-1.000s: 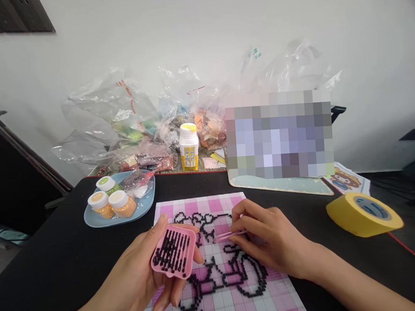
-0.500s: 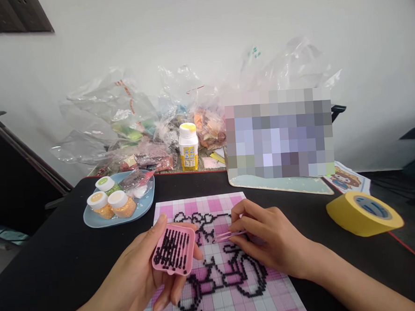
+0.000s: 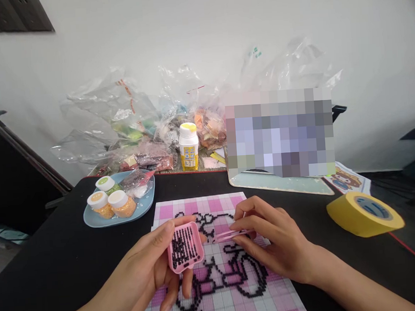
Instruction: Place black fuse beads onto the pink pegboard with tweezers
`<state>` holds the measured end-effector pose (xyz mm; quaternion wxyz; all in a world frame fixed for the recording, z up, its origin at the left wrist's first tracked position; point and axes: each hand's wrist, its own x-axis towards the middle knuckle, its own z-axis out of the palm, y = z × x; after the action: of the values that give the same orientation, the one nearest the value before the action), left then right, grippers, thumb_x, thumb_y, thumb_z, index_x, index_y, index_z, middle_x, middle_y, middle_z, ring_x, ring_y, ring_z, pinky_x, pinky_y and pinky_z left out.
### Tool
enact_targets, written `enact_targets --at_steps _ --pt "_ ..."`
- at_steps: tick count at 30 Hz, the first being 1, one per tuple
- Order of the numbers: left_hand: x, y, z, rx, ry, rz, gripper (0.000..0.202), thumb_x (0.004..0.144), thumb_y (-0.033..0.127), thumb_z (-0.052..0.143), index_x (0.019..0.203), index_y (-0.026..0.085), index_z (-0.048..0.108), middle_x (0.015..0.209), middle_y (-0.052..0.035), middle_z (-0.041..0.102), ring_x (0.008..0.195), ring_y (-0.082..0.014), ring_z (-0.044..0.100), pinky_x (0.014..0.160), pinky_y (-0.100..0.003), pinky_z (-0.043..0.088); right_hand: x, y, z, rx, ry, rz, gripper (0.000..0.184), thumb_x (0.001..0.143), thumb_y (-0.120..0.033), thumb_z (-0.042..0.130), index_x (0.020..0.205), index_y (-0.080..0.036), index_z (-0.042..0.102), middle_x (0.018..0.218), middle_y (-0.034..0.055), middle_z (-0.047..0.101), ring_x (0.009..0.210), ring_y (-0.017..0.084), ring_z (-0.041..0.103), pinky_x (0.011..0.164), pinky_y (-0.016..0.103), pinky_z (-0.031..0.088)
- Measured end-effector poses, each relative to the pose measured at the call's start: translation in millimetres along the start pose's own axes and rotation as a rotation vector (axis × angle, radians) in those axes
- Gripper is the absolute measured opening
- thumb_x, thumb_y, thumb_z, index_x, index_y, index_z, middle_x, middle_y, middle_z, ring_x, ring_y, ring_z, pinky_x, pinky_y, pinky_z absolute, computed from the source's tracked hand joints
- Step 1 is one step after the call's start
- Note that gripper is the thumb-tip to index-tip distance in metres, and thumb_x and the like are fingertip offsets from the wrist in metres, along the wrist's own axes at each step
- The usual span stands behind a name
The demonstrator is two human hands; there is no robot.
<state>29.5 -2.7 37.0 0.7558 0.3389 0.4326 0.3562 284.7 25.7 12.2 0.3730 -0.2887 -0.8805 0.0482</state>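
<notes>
— What is gripped by the fingers (image 3: 165, 234) of the left hand (image 3: 147, 272)?

— A small pink tray (image 3: 196, 261) is clasped there. The thumb is laid on its left edge and the other fingers are curled beneath it. Loose black beads (image 3: 180, 248) are seen lying in its grooves. The tray is held tilted, just above the near left part of a checked board (image 3: 196, 206).

— And the right hand (image 3: 272, 245)?

— Its fingers (image 3: 248, 208) are pinched on pink tweezers (image 3: 229, 235), which are pointed left. The tips are brought near the right edge of the tray. Whether a bead is caught between the tips cannot be told.

— What is found beneath the hands?

— The pink-and-white board is laid flat on the black tabletop (image 3: 59, 258). A bead outline (image 3: 251, 272) in black is set across its squares, and part of it is hidden by both hands.

— What is seen farther out?

— A blue plate (image 3: 147, 202) is placed to the left, near the board's far corner. Three white-lidded jars (image 3: 121, 204) and a small bag are kept on it. Clear plastic bags (image 3: 120, 114) are piled behind it against the wall, and a white bottle (image 3: 188, 147) with a yellow cap is stood upright in front of them. A roll of yellow tape (image 3: 364, 213) is laid to the right, well apart from the board.
</notes>
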Motion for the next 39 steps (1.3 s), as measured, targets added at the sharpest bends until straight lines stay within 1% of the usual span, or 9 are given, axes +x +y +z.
enact_targets --at_steps 8,12,21,26,30,32,34,37,39 --pt "3.0 -0.6 0.3 0.071 -0.076 -0.044 0.063 0.094 0.051 0.049 0.146 0.017 0.038 0.066 -0.01 0.072 0.055 -0.0197 0.065 0.035 -0.018 0.047 1.8 -10.6 0.9 0.02 -0.05 0.002 0.014 0.098 -0.015 0.046 0.108 -0.017 0.056 0.101 0.0072 0.054 0.072 0.011 0.057 0.058 0.025 0.048" --pt "3.0 -1.9 0.9 0.034 -0.112 -0.06 0.068 0.092 0.054 0.052 0.146 0.015 0.037 0.063 -0.0088 0.071 0.049 -0.0176 0.063 0.034 -0.017 0.047 0.1 -10.4 3.7 0.01 -0.108 0.019 0.016 0.1 -0.015 0.044 0.112 -0.018 0.054 0.105 0.0078 0.054 0.076 0.012 0.058 0.059 0.027 0.046" --pt "1.8 -1.5 -0.4 0.017 -0.167 -0.068 0.066 0.093 0.052 0.05 0.146 0.015 0.037 0.066 -0.0102 0.073 0.054 -0.0183 0.065 0.035 -0.017 0.048 -0.8 -10.2 3.6 0.022 -0.143 0.028 0.016 0.1 -0.017 0.042 0.111 -0.019 0.053 0.105 0.0074 0.055 0.079 0.013 0.06 0.06 0.027 0.046" --pt "3.8 -3.0 -1.5 0.003 -0.171 -0.069 0.066 0.094 0.052 0.049 0.146 0.015 0.035 0.064 -0.0097 0.073 0.051 -0.0193 0.065 0.033 -0.018 0.047 -0.3 -11.0 3.2 0.01 -0.131 0.029 0.015 0.1 -0.016 0.042 0.109 -0.019 0.054 0.102 0.0076 0.057 0.088 0.017 0.061 0.06 0.027 0.046" --pt "3.7 -1.4 -0.7 0.016 -0.117 -0.061 0.064 0.093 0.052 0.05 0.144 0.017 0.038 0.063 -0.0088 0.072 0.05 -0.0183 0.063 0.034 -0.018 0.046 0.2 -7.7 1.6 0.039 -0.027 0.035 0.014 0.098 -0.014 0.045 0.106 -0.017 0.056 0.1 0.008 0.056 0.089 0.017 0.059 0.06 0.026 0.048" --pt "3.3 0.4 0.3 0.015 -0.079 -0.04 0.059 0.093 0.052 0.051 0.14 0.018 0.044 0.058 -0.0071 0.071 0.047 -0.0166 0.06 0.033 -0.016 0.044 0.1 -4.3 0.7 0.05 0.024 0.053 0.013 0.096 -0.013 0.048 0.104 -0.017 0.057 0.099 0.0079 0.055 0.084 0.015 0.059 0.059 0.025 0.048" --pt "3.1 2.8 1.7 -0.003 -0.036 -0.025 0.051 0.09 0.053 0.055 0.127 0.017 0.058 0.053 -0.0047 0.068 0.041 -0.0135 0.054 0.031 -0.015 0.039 -0.5 -1.0 0.1 0.038 0.044 0.081 0.011 0.095 -0.014 0.051 0.102 -0.017 0.059 0.1 0.0077 0.054 0.078 0.013 0.058 0.056 0.023 0.048" --pt "2.1 7.4 4.2 -0.064 0.058 -0.046 0.045 0.082 0.056 0.064 0.101 0.016 0.071 0.061 -0.0036 0.07 0.034 -0.0072 0.046 0.029 -0.014 0.029 -1.6 2.1 1.1 0.018 0.008 0.114 0.007 0.095 -0.018 0.053 0.095 -0.017 0.06 0.099 0.007 0.053 0.065 0.009 0.055 0.052 0.023 0.046" --pt "0.6 10.5 5.8 -0.098 0.11 -0.095 0.046 0.078 0.059 0.067 0.094 0.016 0.073 0.066 -0.0027 0.071 0.032 -0.0054 0.046 0.029 -0.014 0.023 -2.0 2.5 2.8 0.002 -0.02 0.118 0.01 0.096 -0.021 0.051 0.091 -0.017 0.06 0.098 0.0065 0.053 0.058 0.007 0.052 0.05 0.022 0.043"
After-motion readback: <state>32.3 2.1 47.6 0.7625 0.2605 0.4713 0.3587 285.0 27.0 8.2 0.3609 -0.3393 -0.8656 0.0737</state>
